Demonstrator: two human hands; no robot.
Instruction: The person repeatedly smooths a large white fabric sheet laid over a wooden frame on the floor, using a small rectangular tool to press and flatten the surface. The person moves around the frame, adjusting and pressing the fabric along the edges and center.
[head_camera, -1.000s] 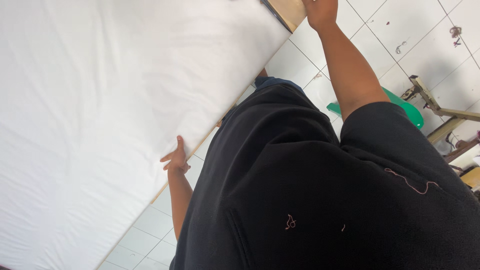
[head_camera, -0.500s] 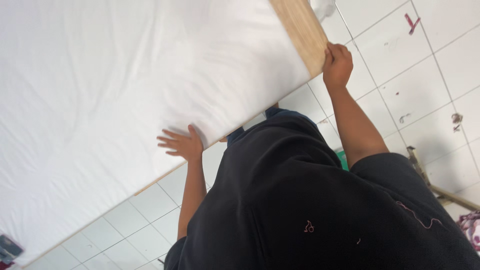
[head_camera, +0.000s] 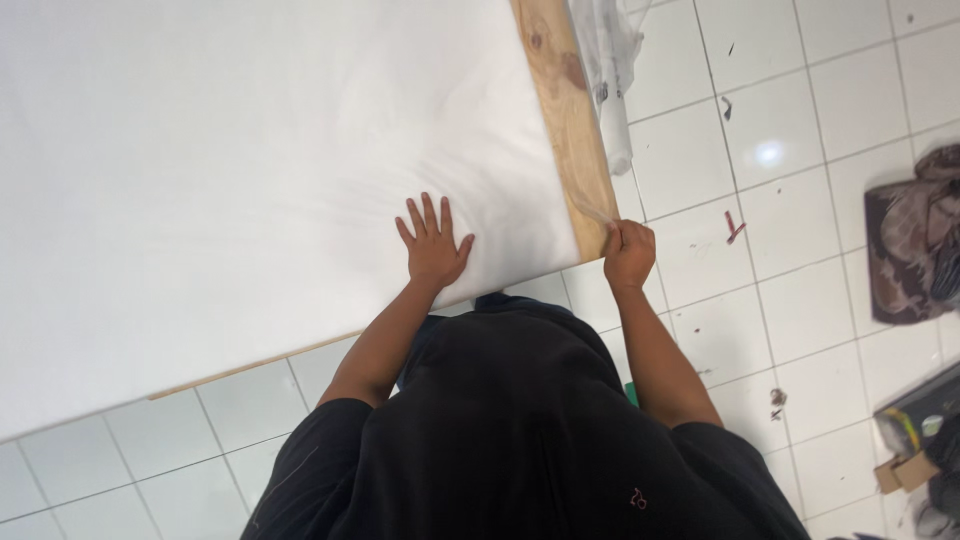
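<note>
Left hand (head_camera: 433, 247) flat, fingers spread, on white fabric (head_camera: 250, 150).

I see a table (head_camera: 572, 120) with a bare pale wooden edge running from twelve o'clock down toward the centre, and a large white cloth (head_camera: 250, 160) lies flat over nearly all of its top. My left hand (head_camera: 433, 245) rests spread on the cloth near the table's corner, my right hand (head_camera: 628, 252) grips that corner. Around it is white tiled floor (head_camera: 800, 260), with a crumpled camouflage cloth (head_camera: 915, 240) at three o'clock.
</note>
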